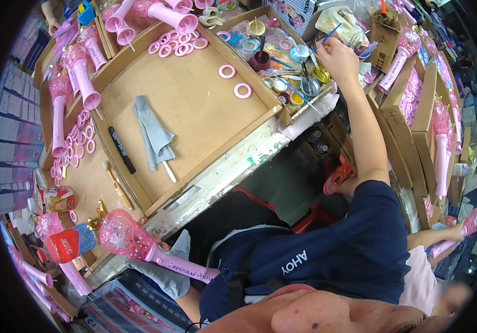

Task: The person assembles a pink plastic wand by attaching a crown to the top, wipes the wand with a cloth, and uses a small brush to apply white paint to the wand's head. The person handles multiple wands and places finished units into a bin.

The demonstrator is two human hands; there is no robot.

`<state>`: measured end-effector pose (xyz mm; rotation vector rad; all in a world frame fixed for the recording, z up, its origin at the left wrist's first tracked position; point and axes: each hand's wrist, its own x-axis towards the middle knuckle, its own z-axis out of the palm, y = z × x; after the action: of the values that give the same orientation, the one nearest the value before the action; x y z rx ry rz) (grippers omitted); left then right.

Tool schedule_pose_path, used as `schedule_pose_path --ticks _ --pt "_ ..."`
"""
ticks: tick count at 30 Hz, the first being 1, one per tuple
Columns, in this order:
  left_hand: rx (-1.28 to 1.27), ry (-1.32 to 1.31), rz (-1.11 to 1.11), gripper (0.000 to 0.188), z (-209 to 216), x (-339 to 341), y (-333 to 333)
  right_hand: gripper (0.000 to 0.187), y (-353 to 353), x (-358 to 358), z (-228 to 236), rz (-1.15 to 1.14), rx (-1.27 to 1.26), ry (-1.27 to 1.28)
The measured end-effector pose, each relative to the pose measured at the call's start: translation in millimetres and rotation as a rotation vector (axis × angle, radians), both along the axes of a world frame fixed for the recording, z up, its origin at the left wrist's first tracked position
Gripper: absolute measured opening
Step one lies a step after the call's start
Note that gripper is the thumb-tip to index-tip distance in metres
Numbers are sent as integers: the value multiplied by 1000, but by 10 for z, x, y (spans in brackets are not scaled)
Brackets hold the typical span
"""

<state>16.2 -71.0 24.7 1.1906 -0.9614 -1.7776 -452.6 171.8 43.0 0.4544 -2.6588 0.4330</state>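
Observation:
At the lower left, my left hand (164,245) is closed around a pink toy wand (178,265) with a clear pink globe head and a gold crown tip. Grey cloth (167,280), perhaps a glove, covers much of that hand, and the wand hides most of its fingers. Up at the right, my right hand (337,60) pinches a thin blue paintbrush (329,33) over the paint tray. Beneath and beside it stand small paint pots (309,86), with yellow, dark red, white and silvery ones among them. More thin brushes (295,91) lie across the pots.
A shallow cardboard tray (194,94) holds pink rings (174,43) and a folded grey cloth (152,133) around a white stick. Beside it lies a black marker (121,150). Pink wands (83,83) crowd the left; boxes (410,111) line the right. Another person's arm (452,233) shows at right.

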Motion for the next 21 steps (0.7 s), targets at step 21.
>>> schedule_pose_path --ticks 21 --pt "0 70 -42 86 -31 72 9 32 155 -49 -79 61 -67 60"
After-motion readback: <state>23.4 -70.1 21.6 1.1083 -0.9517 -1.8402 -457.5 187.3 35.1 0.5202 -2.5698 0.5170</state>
